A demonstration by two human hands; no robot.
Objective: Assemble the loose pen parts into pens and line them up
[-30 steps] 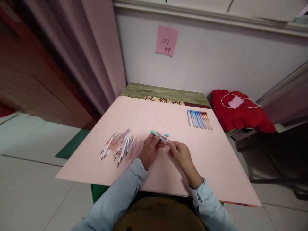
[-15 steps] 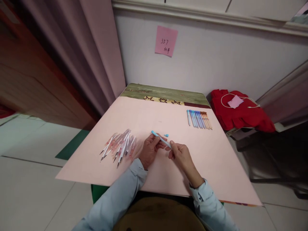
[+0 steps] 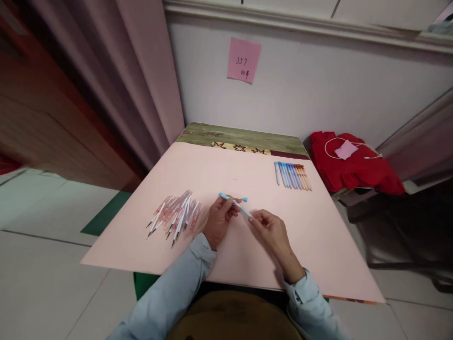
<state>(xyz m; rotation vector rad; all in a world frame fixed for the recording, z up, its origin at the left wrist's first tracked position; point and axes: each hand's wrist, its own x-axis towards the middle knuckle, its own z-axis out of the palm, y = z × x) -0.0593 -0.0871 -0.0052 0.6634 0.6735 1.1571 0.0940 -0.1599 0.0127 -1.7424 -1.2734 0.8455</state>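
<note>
- We think the step in hand is a small job on one blue pen point(image 3: 243, 209); it is in the middle of our clock, with twelve toward the wall point(image 3: 300, 89); its bright end points to ten o'clock and its pale end to four.
- A small blue piece point(image 3: 245, 199) is just beside the pen, near one o'clock; it looks like a pen top, and we cannot tell if our finger touches it.
- The next move seems to call for a firm hold on the left and a soft, straight touch on the right; a jerk could bend the pen out of line.
- Our left hand point(image 3: 218, 221) is gripping the pen near its bright end; the thumb lies on top and the fingers curl under; the arm comes in from seven o'clock.
- Our right hand point(image 3: 272, 231) has its thumb and fingers pinched on the pale end; the wrist is low and the arm comes in from five o'clock; we cannot tell if it pulls, turns or only steadies.
- A messy pile of thin sticks point(image 3: 179, 212) lies at nine o'clock, many with dark tips; a neat row of pens point(image 3: 293, 176) lies at two o'clock, blue, purple and brown; both rest on the pink sheet point(image 3: 212, 170), well apart from each other.
</note>
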